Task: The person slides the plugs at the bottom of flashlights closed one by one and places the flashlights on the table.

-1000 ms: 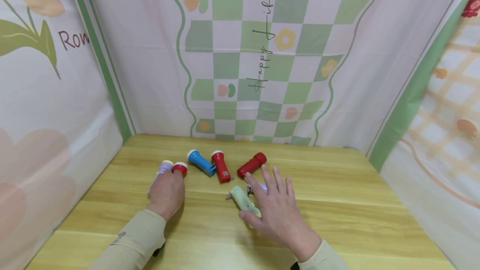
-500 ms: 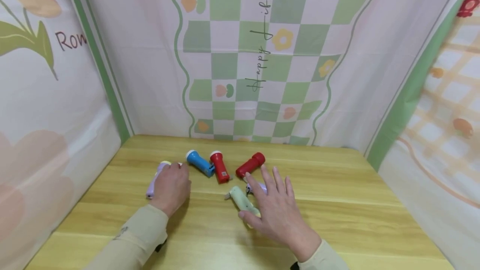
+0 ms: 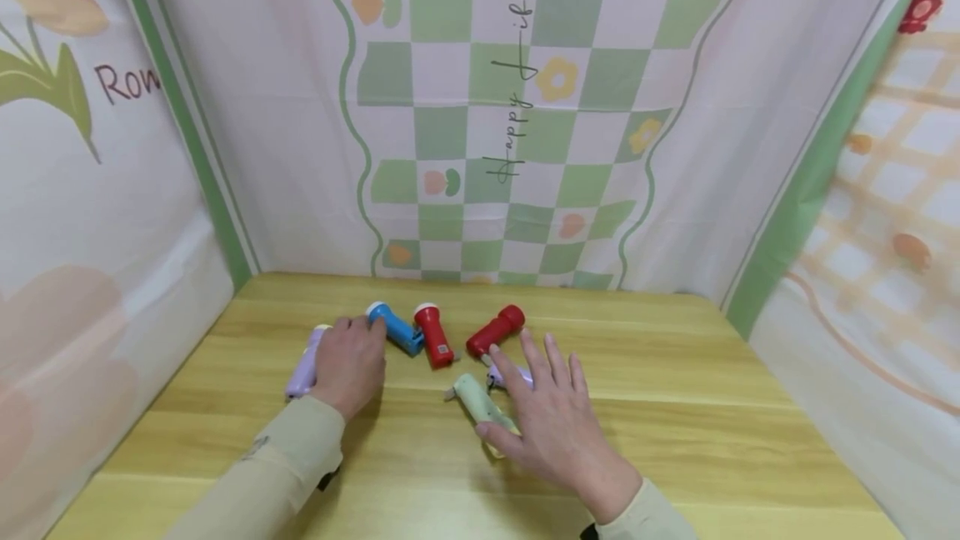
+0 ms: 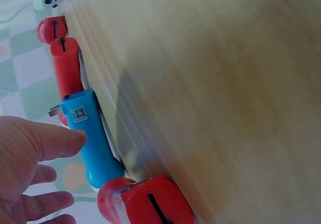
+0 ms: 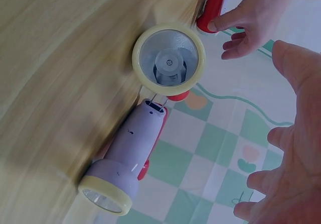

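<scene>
My left hand (image 3: 351, 365) hovers at the left of the table, its fingertips overlapping the head of a blue flashlight (image 3: 402, 337) in the head view. Below that hand lies a red flashlight (image 4: 156, 204), hidden from above but seen in the left wrist view, where thumb and fingers are spread apart around nothing. A lavender flashlight (image 3: 303, 369) lies just left of the hand. My right hand (image 3: 558, 432) is spread flat over a pale green flashlight (image 3: 474, 394) and a second lavender flashlight (image 5: 130, 138), partly covering both and gripping neither.
Two more red flashlights lie farther back: one (image 3: 433, 336) beside the blue flashlight, another (image 3: 497, 330) angled to its right. The wooden table (image 3: 675, 373) is bounded by a checked curtain (image 3: 510, 140) behind and printed curtains on both sides.
My left hand has shifted right, uncovering more of the left lavender flashlight and covering the red one beneath it. The right hand has stayed spread in place.
</scene>
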### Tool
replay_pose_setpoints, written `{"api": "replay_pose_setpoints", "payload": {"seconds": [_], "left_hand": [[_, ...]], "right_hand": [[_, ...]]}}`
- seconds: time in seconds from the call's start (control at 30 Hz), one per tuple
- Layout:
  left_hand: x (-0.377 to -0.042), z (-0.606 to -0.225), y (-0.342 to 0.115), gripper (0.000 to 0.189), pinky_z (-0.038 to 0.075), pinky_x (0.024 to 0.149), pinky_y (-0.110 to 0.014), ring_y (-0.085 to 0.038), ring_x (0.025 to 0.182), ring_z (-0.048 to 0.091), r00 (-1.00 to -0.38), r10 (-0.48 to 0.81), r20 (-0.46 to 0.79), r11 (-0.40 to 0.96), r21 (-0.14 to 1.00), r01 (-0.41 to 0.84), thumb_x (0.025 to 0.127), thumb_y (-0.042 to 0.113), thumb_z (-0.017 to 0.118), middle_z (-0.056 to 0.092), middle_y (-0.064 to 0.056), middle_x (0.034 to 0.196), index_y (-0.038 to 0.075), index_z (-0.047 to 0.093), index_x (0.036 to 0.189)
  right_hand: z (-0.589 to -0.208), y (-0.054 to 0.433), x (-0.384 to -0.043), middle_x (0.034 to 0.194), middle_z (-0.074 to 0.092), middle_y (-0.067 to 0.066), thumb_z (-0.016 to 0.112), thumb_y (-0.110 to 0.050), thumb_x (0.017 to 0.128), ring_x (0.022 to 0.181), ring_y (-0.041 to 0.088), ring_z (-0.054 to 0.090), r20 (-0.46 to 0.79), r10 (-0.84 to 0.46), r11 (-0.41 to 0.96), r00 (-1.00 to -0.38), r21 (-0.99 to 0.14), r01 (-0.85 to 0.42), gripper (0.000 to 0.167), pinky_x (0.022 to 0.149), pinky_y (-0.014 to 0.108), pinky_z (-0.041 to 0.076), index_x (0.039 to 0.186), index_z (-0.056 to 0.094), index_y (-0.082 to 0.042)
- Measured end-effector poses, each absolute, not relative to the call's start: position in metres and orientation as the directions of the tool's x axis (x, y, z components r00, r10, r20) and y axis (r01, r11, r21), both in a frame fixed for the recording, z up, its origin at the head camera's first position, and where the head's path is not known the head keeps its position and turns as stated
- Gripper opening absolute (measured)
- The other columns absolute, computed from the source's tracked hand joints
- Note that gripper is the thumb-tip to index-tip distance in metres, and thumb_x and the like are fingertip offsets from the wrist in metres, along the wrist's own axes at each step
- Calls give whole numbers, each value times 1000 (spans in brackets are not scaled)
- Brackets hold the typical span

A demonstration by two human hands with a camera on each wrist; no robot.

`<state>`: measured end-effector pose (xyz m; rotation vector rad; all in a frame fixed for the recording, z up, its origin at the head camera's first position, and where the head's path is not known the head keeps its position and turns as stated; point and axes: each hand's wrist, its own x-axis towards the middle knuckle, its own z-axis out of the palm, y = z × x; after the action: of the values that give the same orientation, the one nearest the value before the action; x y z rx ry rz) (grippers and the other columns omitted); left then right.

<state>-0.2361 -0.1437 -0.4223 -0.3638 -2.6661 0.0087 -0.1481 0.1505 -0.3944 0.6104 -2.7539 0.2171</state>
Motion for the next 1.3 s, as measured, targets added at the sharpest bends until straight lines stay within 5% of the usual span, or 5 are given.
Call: {"api": "replay_pose_setpoints", "payload": {"seconds": [0.5, 1.3], "left_hand": [[-256, -425, -138, 38, 51, 102, -59, -46, 120, 60, -872, 289, 394, 951, -15, 309, 98, 11, 65, 67, -23, 132, 3, 65, 134], [-275, -424, -128, 39, 40, 118, -54, -41, 135, 55, -886, 381, 262, 922, -41, 384, 100, 1, 61, 63, -23, 140, 2, 61, 139]], "right_hand": [[-394, 153, -149, 171, 22, 22, 66, -70, 89, 155, 52, 19, 332, -376, 901, -865, -84, -425, 92, 118, 77, 19, 164, 31, -32], [-398, 153, -148, 171, 17, 21, 64, -70, 91, 156, 53, 16, 306, -370, 906, -877, -88, -413, 90, 118, 77, 17, 165, 31, -30]]}}
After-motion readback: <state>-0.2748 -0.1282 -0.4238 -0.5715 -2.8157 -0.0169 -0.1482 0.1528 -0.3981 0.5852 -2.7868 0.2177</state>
